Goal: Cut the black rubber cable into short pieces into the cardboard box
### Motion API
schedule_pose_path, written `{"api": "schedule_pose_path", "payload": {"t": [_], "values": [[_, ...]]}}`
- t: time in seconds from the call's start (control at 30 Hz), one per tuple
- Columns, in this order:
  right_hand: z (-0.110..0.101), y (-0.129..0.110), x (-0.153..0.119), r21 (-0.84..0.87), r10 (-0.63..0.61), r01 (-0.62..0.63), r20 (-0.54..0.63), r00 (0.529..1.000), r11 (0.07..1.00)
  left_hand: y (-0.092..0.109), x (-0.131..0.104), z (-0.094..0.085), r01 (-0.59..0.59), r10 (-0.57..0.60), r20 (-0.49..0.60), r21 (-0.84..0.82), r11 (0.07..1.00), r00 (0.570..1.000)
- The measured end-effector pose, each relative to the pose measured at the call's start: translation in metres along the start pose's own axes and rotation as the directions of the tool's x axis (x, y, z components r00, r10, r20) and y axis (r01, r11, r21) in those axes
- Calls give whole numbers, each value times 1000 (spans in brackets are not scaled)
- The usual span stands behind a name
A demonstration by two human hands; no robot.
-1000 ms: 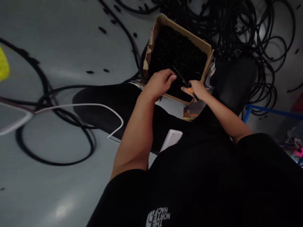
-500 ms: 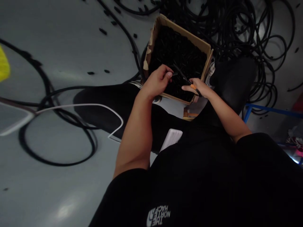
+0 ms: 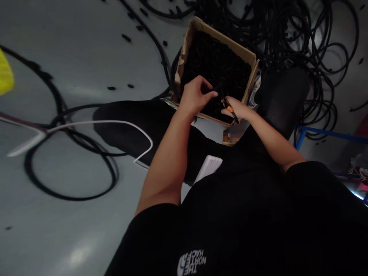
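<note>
My left hand [image 3: 197,95] is over the near left part of a cardboard box [image 3: 225,34]. Its thumb and forefinger curve towards each other; whatever lies between them is lost against the dark contents. My right hand [image 3: 238,108], at the box's near right corner, is closed round a pliers-like tool [image 3: 230,109] with black and orange handles. The tool's front end points into the box and is hard to make out. Many small black pieces [image 3: 221,57] fill the box.
Black hose or cable lies in tangled coils [image 3: 276,42] at the upper right and in a loop [image 3: 71,198] on the left floor. Small black pieces [image 3: 126,38] are scattered about. A white power bank [image 3: 209,167] rests by my lap, near a white cord [image 3: 123,122]. A blue frame [image 3: 330,133] stands right.
My left hand has moved slightly right, towards the tool. The small black ribbed piece at its fingertips no longer shows. In my right hand, the tool has turned steeper and shifted slightly left.
</note>
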State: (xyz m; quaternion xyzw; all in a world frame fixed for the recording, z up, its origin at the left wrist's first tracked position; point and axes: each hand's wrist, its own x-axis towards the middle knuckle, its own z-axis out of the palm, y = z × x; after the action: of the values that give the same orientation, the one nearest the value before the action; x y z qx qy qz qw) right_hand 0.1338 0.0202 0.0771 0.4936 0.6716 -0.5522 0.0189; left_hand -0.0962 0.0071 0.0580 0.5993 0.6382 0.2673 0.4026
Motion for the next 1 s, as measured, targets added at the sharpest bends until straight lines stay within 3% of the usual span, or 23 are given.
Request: {"api": "schedule_pose_path", "payload": {"t": [0.33, 0.6, 0.7, 0.87, 1.0], "values": [[-5, -18, -7, -40, 89, -92, -65, 994, 995, 16, -2, 6, 2, -7, 104, 41, 999, 995], [-8, -22, -12, 52, 228, -223, -154, 961, 973, 22, -6, -1, -31, 31, -17, 10, 999, 999], [-7, -19, -12, 61, 211, -204, -138, 968, 977, 22, -7, -3, -26, 26, -5, 16, 1000, 1000], [-10, -16, -9, 2, 102, -103, -157, 982, 995, 17, -7, -4, -63, 60, 117, 21, 998, 991], [-17, -17, -9, -53, 105, -115, -171, 980, 992, 13, -8, -5, -73, 67, 138, 43, 996, 988]]}}
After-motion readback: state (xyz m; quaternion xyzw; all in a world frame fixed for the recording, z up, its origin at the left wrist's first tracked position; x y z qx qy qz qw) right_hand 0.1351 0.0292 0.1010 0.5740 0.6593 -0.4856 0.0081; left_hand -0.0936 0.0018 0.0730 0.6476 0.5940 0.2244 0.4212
